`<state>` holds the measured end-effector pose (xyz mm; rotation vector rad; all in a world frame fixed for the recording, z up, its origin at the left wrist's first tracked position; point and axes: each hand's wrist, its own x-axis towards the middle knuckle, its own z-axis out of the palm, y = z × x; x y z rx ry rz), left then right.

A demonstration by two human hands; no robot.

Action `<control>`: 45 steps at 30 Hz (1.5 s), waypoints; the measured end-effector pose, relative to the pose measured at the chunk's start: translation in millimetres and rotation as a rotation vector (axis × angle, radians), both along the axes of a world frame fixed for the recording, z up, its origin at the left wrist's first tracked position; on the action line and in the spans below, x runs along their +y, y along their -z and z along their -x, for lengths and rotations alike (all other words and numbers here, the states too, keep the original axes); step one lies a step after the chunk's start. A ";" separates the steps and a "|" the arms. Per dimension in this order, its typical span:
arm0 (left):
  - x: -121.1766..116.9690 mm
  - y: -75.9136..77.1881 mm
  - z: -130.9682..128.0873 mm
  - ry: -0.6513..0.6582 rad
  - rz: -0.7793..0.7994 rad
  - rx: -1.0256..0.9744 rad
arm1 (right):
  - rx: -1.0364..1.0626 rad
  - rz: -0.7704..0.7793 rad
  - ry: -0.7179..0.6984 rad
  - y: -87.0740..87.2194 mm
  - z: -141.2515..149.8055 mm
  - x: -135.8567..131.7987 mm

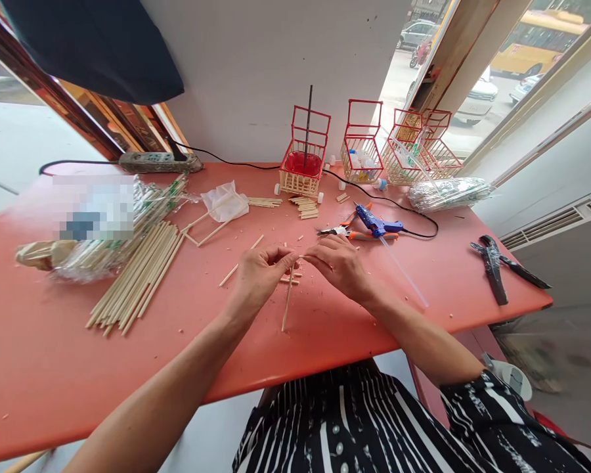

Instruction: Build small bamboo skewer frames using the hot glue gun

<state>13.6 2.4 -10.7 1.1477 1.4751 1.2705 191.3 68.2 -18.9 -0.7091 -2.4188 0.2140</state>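
My left hand (262,274) is closed in a pinch on a thin wooden stick (286,307), whose lower end slants toward the table's front edge. Fingertips of my right hand (341,264) meet those of the left and pinch a pale short stick piece (301,256), mostly hidden by the fingers. Just behind my left wrist lies another loose stick (241,261). Short cut sticks (290,281) lie beneath the hands. Close beyond my right hand are pliers (332,231) with orange handles and a blue glue gun (377,222), a clear glue stick (404,272) at its nozzle.
On the red table (201,368), a pile of long sticks (132,279) and plastic-wrapped bundles (150,203) lie left. Small stick carts (303,177) with red frames stand along the back. A power strip (160,162) is at back left, black-handled scissors (497,266) at far right.
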 end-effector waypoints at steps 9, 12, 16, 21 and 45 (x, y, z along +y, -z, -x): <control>4.1 0.2 11.9 0.063 -0.007 -0.007 | 0.006 0.039 0.042 -7.0 -1.5 1.9; 3.9 0.6 11.4 0.080 0.027 -0.004 | -0.009 0.025 0.037 -7.0 -1.7 2.3; 2.4 1.4 7.2 0.128 0.065 -0.099 | -0.027 -0.002 0.031 -5.5 -1.0 1.7; 3.5 5.6 5.6 0.111 0.065 -0.108 | -0.046 -0.011 0.017 -3.2 0.2 0.0; 7.4 -13.5 91.3 0.025 0.113 0.985 | 0.110 0.226 -0.103 -2.4 -9.4 17.2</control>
